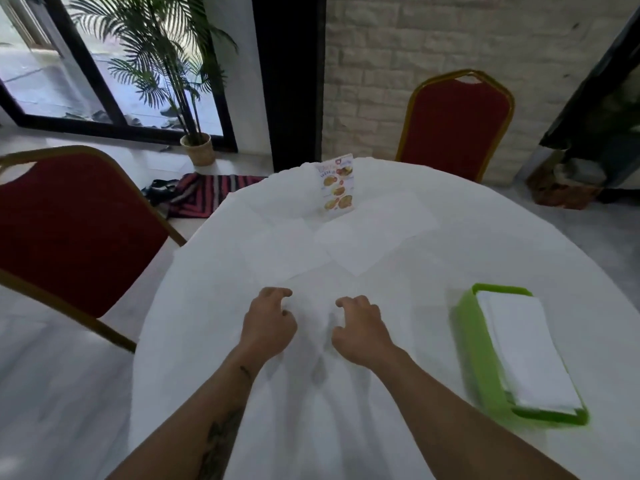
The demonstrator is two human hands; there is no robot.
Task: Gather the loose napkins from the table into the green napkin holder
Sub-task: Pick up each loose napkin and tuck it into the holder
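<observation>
Hovering our left hand (268, 323) and right hand (358, 329) over the white tablecloth (207, 306) — fingers curled, gripping nothing — we face flat white paper napkins (284, 251) ahead, the green plastic napkin holder (474, 344) waiting alongside, right.

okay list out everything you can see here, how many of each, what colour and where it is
Table: one, white cloth, centre.
Loose napkins: about three visible, white, flat on the table beyond the hands; edges are faint.
Holder: one, green, right side of the table.
Napkin stack: one, white, lying in the holder.
Menu card: one, white with food pictures, upright at the far edge.
Chairs: two, red with gold frames, one left, one far side.
Palm: one, green, potted by the window.
Rug: one, striped, on the floor.
Left hand: fingers curled, on the cloth.
Right hand: the same, beside it.
</observation>
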